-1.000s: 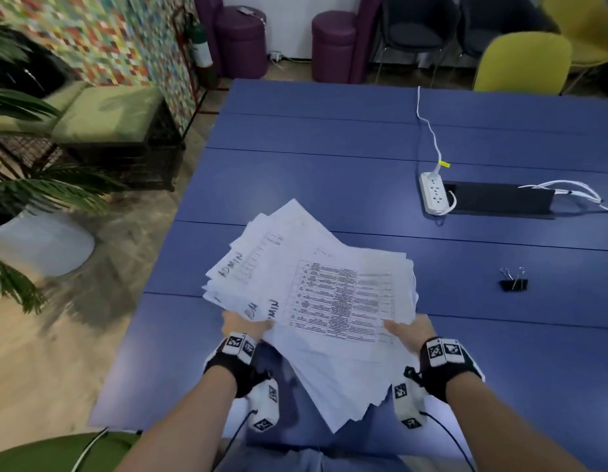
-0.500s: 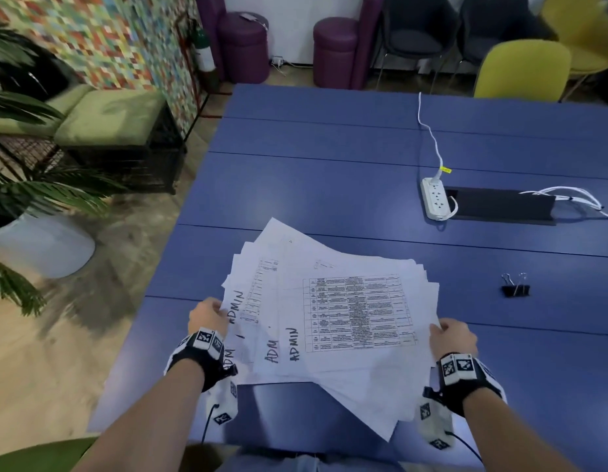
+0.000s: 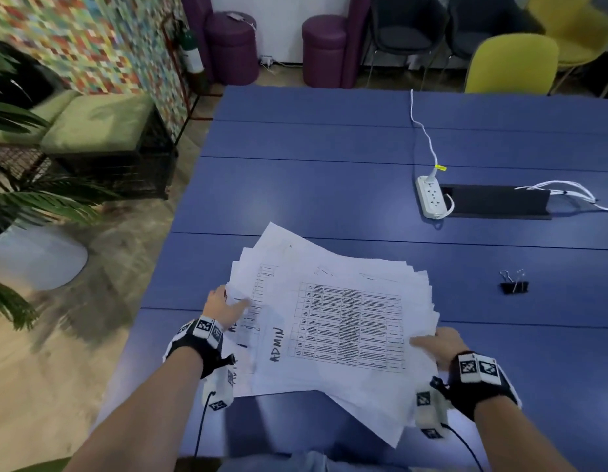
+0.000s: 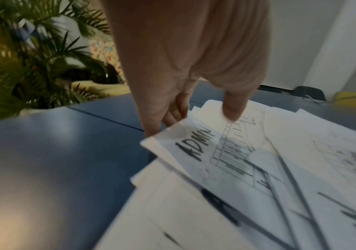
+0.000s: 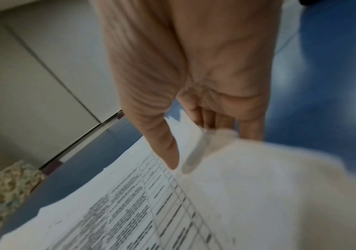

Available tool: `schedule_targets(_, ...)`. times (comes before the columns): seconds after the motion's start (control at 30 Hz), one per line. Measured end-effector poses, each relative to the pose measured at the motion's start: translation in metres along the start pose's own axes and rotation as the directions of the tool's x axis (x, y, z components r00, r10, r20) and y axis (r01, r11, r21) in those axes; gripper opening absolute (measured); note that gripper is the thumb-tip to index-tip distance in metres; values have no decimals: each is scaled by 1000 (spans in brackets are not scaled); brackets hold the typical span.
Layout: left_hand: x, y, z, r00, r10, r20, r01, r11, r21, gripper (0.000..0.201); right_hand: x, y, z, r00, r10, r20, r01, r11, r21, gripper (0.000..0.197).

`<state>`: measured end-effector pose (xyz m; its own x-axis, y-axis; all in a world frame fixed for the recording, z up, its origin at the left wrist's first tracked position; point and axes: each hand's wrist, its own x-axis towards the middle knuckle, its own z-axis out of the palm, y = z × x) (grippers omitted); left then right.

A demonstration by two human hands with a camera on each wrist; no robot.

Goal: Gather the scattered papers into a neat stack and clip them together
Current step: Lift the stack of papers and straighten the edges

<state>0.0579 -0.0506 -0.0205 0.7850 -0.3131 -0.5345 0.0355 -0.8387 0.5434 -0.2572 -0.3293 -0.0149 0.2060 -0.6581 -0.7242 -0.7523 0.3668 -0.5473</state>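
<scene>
Papers [image 3: 330, 321] are sitting gathered but fanned on the blue table [image 3: 330, 185] — edges not squared yet, clip not on. Left hand [image 3: 226, 310] is pinching the left edge w/ thumb on top; right hand [image 3: 439, 347] is gripping the right edge. Thin, floppy printed sheets, some marked "ADMIN". Black binder clip [image 3: 514, 286] is lying well apart — untouched.

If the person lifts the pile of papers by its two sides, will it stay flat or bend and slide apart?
The papers would probably sag in the middle, being thin loose sheets. They may also slide apart, since their edges are fanned and the binder clip lies unused on the table. The left hand and right hand pinch only the edges, so inner sheets could slip.
</scene>
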Motion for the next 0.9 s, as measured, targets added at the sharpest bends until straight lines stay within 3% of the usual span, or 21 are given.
schedule_targets(0.07, 7, 7, 0, 1000, 5, -9, -6, 1000, -30, 71, -10, -5, 11, 998, -13, 68, 0, 984, 180, 24)
schedule_targets(0.13, 14, 10, -1, 999, 20, -40, -19, 999, 29, 40, -14, -4, 18, 995, -12, 102, -12, 974, 228, 42)
schedule_targets(0.2, 19, 7, 0, 994, 4, -111, 4, 998, 68, 37, -13, 0, 21, 994, -9, 110, -15, 975, 221, 51)
schedule_targets(0.33, 14, -7, 0, 989, -83, -120, 87, 996, 24, 46, -6, 13, 16, 998, -35, 53, 28, 991, 127, 45)
schedule_targets(0.43, 11, -27, -2, 990, -134, -39, 130, 988, -79, 32, -2, 20, 6, 994, -60, 89, 54, 996, 69, 42)
schedule_targets(0.47, 11, -32, -3, 992, -128, -22, 123, 982, -141, 36, -2, 21, 3, 991, -58, 125, 49, 996, 79, 44)
schedule_targets(0.57, 21, -55, 3, 990, -124, 66, 136, 962, -238, 90, -5, 25, 3, 963, -14, 270, -26, 989, 145, 55)
schedule_targets(0.67, 10, -51, 6, 986, -59, 154, 90, 975, -203, 103, -14, 22, 16, 893, 1, 451, -26, 998, 50, 66)
schedule_targets(0.73, -2, -43, 4, 985, -33, 169, 64, 982, -180, 103, -11, 20, 24, 919, -56, 390, 51, 998, 23, 57)
schedule_targets(0.8, -11, -37, 1, 983, -48, 177, 86, 973, -213, 80, -8, 12, 27, 950, -156, 270, 167, 986, -17, 36)
schedule_targets(0.87, -16, -35, -5, 966, -112, 232, 170, 953, -251, 58, -10, -2, 22, 945, -227, 234, 239, 971, -25, 30)
schedule_targets(0.9, -21, -32, -11, 945, -151, 289, 222, 947, -233, 60, -14, -12, 17, 936, -269, 228, 278, 961, -5, 29)
